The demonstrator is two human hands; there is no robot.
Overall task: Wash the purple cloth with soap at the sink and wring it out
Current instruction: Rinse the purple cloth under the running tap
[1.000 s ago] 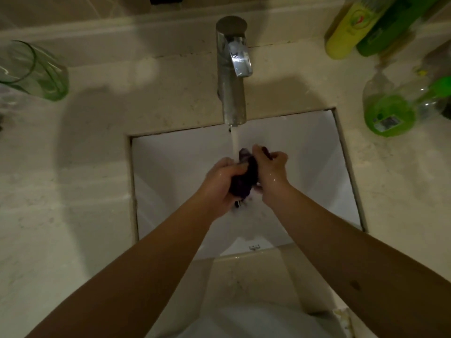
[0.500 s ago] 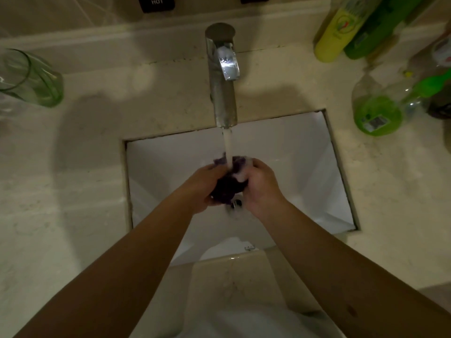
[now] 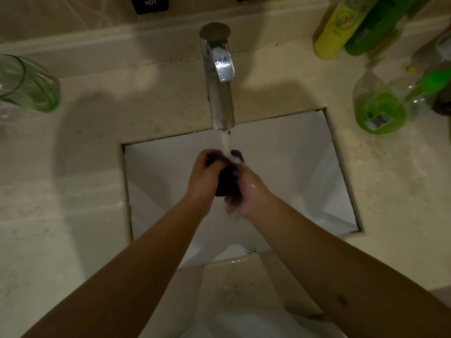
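Observation:
The purple cloth (image 3: 227,180) is bunched into a dark wad between both hands, over the middle of the white sink (image 3: 305,167). My left hand (image 3: 203,178) grips its left side and my right hand (image 3: 249,191) grips its right side, palms pressed toward each other. Water runs from the chrome faucet (image 3: 219,76) straight onto the top of the cloth, where a little white foam shows. Most of the cloth is hidden by my fingers.
A green glass (image 3: 26,84) stands on the beige counter (image 3: 61,191) at the left. At the right are a yellow bottle (image 3: 336,28), a dark green bottle (image 3: 373,23) and a clear bottle of green liquid (image 3: 380,111). A dark switch marked HOT (image 3: 149,3) sits on the wall.
Both hands have kept squeezing and shifting the cloth under the stream, the left hand sliding up over its top. The view has tilted slightly, so the sink sits a little lower and left in frame.

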